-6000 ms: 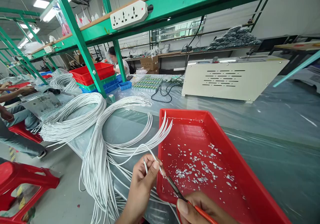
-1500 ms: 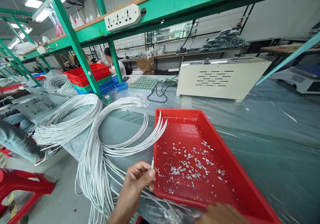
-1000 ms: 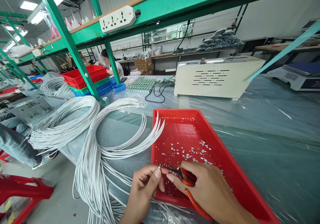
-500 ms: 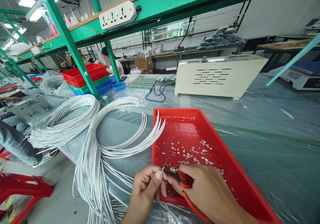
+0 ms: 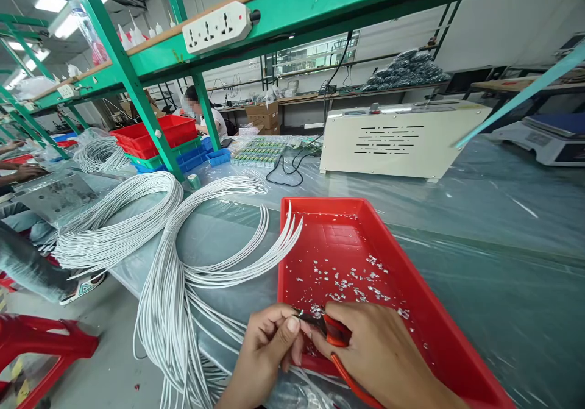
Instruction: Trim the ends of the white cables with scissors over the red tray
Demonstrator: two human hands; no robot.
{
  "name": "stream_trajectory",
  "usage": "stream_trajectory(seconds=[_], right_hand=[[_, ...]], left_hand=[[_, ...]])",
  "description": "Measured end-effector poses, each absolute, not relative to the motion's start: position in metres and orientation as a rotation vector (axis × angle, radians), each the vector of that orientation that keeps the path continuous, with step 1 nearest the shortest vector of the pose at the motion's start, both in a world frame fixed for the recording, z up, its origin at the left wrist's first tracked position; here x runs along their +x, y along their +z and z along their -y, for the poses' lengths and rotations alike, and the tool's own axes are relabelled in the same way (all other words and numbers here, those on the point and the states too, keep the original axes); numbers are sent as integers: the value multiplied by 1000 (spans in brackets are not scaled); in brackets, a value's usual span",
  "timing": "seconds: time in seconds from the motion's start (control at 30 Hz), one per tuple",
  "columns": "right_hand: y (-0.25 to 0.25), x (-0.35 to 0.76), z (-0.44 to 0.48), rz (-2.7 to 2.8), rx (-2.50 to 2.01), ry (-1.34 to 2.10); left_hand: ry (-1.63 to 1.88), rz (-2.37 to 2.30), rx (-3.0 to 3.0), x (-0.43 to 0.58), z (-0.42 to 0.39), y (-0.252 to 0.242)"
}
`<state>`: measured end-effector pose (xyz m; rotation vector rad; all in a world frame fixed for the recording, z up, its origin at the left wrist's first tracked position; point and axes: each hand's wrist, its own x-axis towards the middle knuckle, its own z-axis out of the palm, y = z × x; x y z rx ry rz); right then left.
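Note:
Over the near edge of a red tray [image 5: 411, 275], my left hand [image 5: 269, 348] pinches the end of a white cable between thumb and forefinger; the tip is barely visible. My right hand [image 5: 379, 348] is wrapped round orange-handled cutting pliers [image 5: 337, 331]. The dark jaws touch the cable end at my left fingertips, and whether they are closed is too small to see. Small white and silvery scraps [image 5: 351, 284] lie scattered over the tray's floor. To the left, a thick bundle of white cables [image 5: 164, 311] hangs over the table edge, some ends resting on the tray's left rim.
A coil of white cable [image 5: 123, 220] lies at the left. Behind the tray stand a beige machine [image 5: 397, 144] and stacked plastic bins [image 5: 159, 135]. A green shelf frame [image 5: 128, 86] carries a power strip [image 5: 217, 28]. Co-workers sit at the far left and back.
The plier jaws have moved slightly left and up, onto the cable end at my left fingertips. Both hands otherwise stay nearly in place.

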<state>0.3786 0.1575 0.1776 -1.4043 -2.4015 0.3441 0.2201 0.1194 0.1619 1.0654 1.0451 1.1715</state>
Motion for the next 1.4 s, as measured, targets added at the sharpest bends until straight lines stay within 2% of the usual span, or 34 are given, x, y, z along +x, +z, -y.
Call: stream_trajectory(seconds=[0.33,0.53,0.73,0.83,0.93,1.1,1.2,1.4], right_hand=[[179,377,-156,2421,-1433,367],[178,378,-154,2425,-1440,322],[172,379,-156,2322,-1307,111],[175,376,-154,2358,-1422,330],[179,375,-154,2365,-1489,783],[179,377,-157,2022,-1284,1322],[175,374,-158,1830,-1191,1381],[170,369,-151,1816,-1202,1145]], left_hand=[[1256,-1022,1083,219,-119,156],[1327,-1358,1448,222,-112,163],[1262,-1086,1192,221,-115,158],[1327,-1133,1238,222,-115,159],[1382,-1321,1405,223,-114,162],[1371,-1489,1392,223,-113,163],[1334,-1502,1483,224,-112,161],[1226,-1519,1904,225,-108,156]])
